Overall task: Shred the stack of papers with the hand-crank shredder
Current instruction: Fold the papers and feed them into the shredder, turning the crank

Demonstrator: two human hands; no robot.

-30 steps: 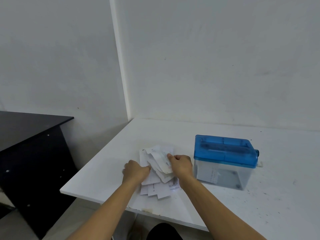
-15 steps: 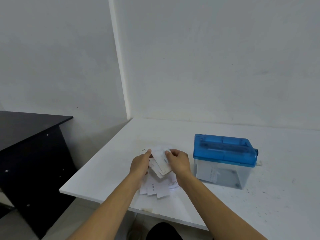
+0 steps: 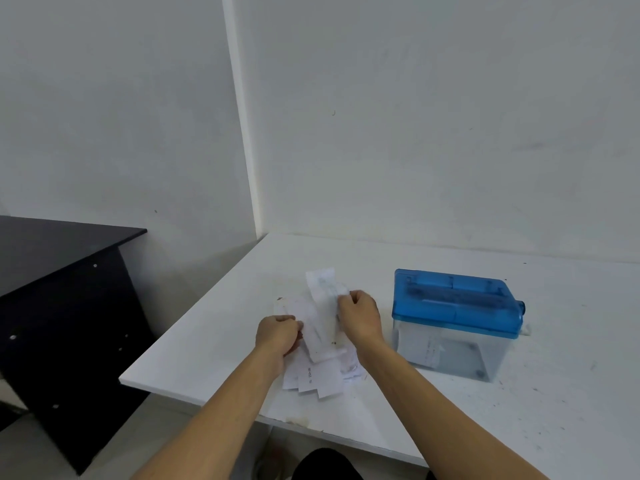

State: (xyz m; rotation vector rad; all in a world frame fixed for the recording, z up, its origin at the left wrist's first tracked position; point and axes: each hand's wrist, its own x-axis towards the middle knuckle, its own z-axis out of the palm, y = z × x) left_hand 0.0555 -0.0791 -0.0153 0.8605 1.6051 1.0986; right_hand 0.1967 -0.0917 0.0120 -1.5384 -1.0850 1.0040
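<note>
Where the white tabletop (image 3: 519,431) comes nearest, a loose stack of small white paper slips (image 3: 320,377) lies close to its front edge. Just beyond, the left hand (image 3: 277,332) curls its fingers round the pile's left edge, and the right hand (image 3: 360,313) pinches a long white slip (image 3: 323,303) raised over the pile. Right of the hands, not touching them, stands the blue-lidded clear plastic shredder (image 3: 453,320). A black desk (image 3: 52,244) sits far left.

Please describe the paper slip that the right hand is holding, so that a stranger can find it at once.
On the white table, left of the blue-lidded shredder, lies a loose pile of white papers. The slip is the long narrow one pinched by the right hand; unlike its neighbours, its far end sticks out past the pile toward the wall.
</note>
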